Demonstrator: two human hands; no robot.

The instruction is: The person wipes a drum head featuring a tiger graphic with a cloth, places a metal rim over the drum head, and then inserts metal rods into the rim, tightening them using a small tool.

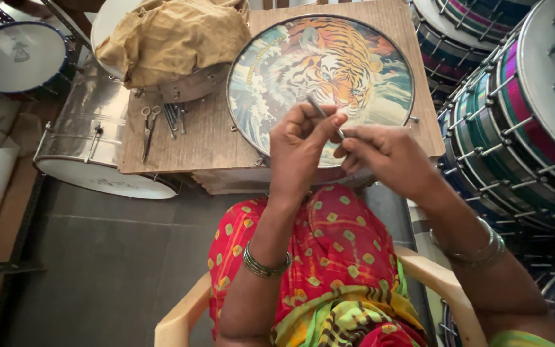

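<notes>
above the tiger-print drum (290, 71) on the counter (207, 138): left hand (300, 144) and right hand (387, 157), both fingers pinching 1 thin metal rod (321, 110). risk: a loose pinch likely drops it onto the drumhead.

A pair of scissors (149, 128) lies near the left edge of a wooden board (207, 138), a crumpled tan cloth (175, 38) at its top-left corner. Stacked drums (521, 115) stand beside its right edge.

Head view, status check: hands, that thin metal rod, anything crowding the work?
Both hands pinch thin metal rod, left hand, right hand. Rod above round tiger-print drum head. Steel scissors lie left, apart.
</notes>
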